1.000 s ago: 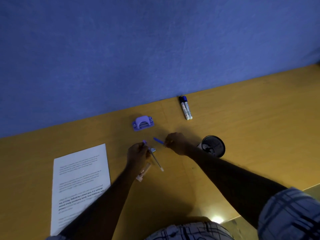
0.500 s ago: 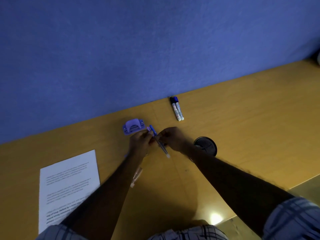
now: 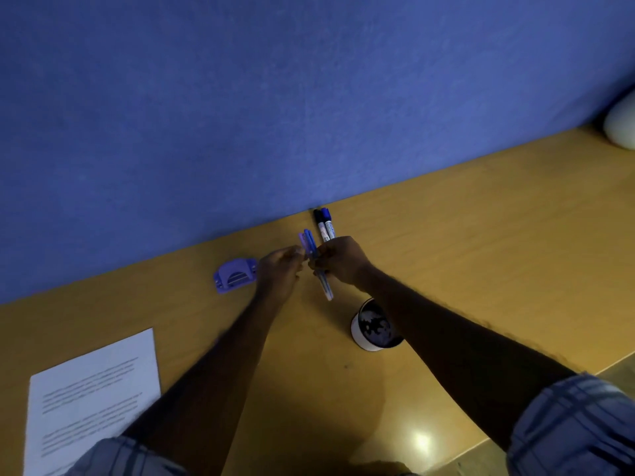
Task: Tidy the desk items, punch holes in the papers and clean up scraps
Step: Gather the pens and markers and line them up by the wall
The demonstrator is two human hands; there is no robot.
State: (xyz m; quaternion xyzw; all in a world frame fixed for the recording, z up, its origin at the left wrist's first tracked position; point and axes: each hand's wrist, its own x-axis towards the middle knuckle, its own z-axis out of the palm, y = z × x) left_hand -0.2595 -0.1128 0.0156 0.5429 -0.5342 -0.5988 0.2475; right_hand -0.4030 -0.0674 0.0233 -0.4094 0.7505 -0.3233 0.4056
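Head view: the right hand [image 3: 338, 261] is clamped on the pens [image 3: 314, 259], their long axis pointing away from the person. The left hand [image 3: 280, 269] pinches their far ends. The cup [image 3: 372, 329] stands just behind the right hand, nearer that arm.

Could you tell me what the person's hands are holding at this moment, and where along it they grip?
The right hand grips a bunch of pens around their middle; the left hand touches their upper part.
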